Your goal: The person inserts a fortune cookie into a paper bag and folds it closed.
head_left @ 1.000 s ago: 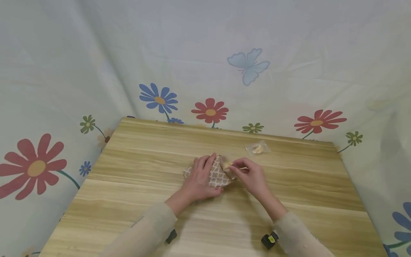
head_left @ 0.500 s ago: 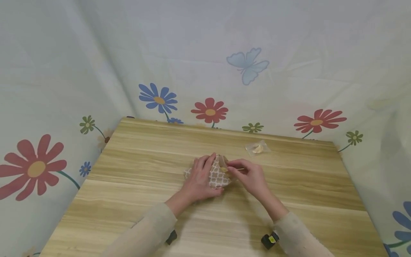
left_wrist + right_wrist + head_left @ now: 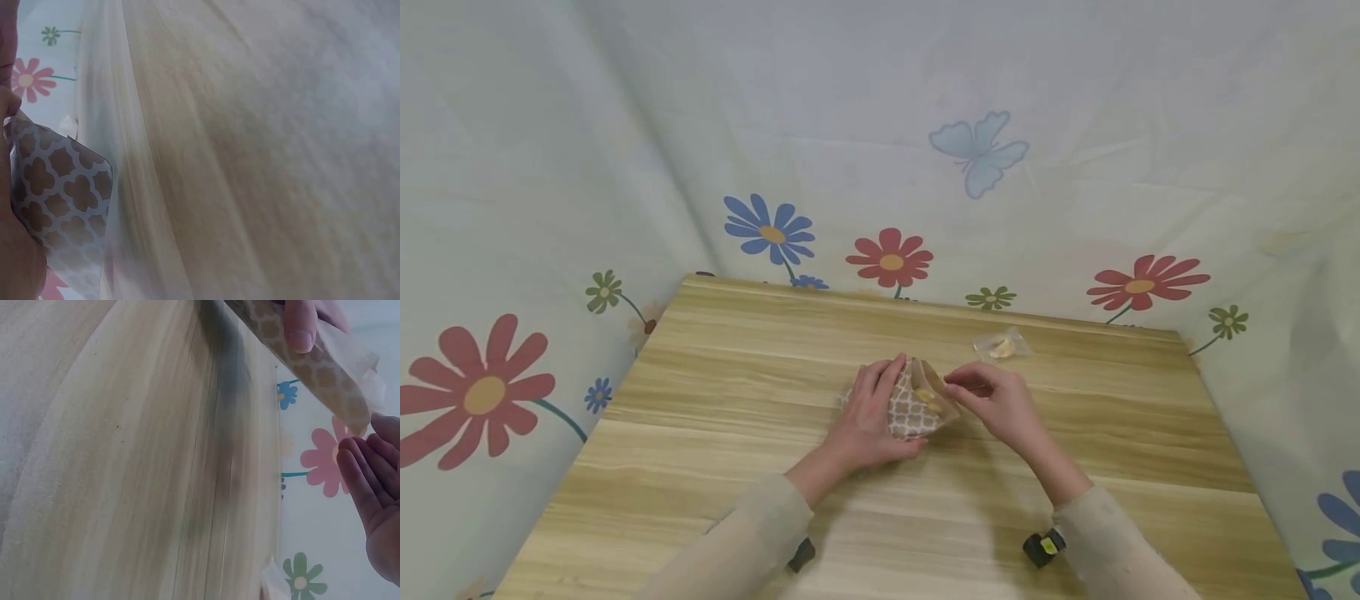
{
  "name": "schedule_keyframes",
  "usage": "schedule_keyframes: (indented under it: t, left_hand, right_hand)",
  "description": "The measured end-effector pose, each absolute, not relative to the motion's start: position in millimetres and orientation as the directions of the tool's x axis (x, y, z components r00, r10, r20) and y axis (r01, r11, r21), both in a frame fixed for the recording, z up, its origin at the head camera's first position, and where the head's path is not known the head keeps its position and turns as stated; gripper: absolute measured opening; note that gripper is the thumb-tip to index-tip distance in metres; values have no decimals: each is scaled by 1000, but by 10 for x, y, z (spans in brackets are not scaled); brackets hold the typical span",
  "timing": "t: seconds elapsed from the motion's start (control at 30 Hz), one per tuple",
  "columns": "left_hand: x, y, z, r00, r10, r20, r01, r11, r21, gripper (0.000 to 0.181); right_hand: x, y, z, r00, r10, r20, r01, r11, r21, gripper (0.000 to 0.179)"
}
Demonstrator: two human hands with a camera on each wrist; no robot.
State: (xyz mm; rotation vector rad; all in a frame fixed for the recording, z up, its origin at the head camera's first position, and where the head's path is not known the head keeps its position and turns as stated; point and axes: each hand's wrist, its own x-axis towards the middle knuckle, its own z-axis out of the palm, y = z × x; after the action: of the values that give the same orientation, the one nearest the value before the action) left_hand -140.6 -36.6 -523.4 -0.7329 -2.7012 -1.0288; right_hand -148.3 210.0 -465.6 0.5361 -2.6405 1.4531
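Note:
A small paper bag [image 3: 912, 410] with a tan and white lattice pattern lies tilted at mid-table, its mouth turned to the right. My left hand [image 3: 868, 417] grips the bag from the left side, fingers over the far edge and thumb along the near edge. Inside the mouth show pale yellow pieces [image 3: 928, 400]. With thumb and fingertips, my right hand [image 3: 1000, 404] pinches the rim of the mouth. In the right wrist view the other fingers [image 3: 364, 476] are fairly straight beside the bag's corner. The left wrist view shows the patterned side of the bag [image 3: 65, 181].
A clear packet [image 3: 1002, 343] with a pale piece inside lies on the wooden table [image 3: 760, 333] beyond the right hand. A flower-printed curtain [image 3: 850, 167] hangs behind and along both sides. Dark wrist cameras [image 3: 1043, 547] sit under the sleeves.
The pale yellow item in my right fingers has gone into the bag and been let go. My right hand has shifted slightly right, and the bag's mouth is wider. The left hand stays in place.

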Motion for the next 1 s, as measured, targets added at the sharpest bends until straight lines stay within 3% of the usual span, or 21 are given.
schedule_keyframes:
  t: [0.33, 1.0]
  left_hand:
    - [-1403, -350, -5216, -863, 390, 322, 506, 648, 569, 133]
    - [-1412, -370, -5135, -878, 412, 242, 467, 632, 618, 142]
  right_hand:
    - [-1572, 2092, -4713, -945, -297, 138, -260, 425, -867, 16]
    - [-1557, 2038, -4567, -937, -307, 168, -290, 412, -864, 17]
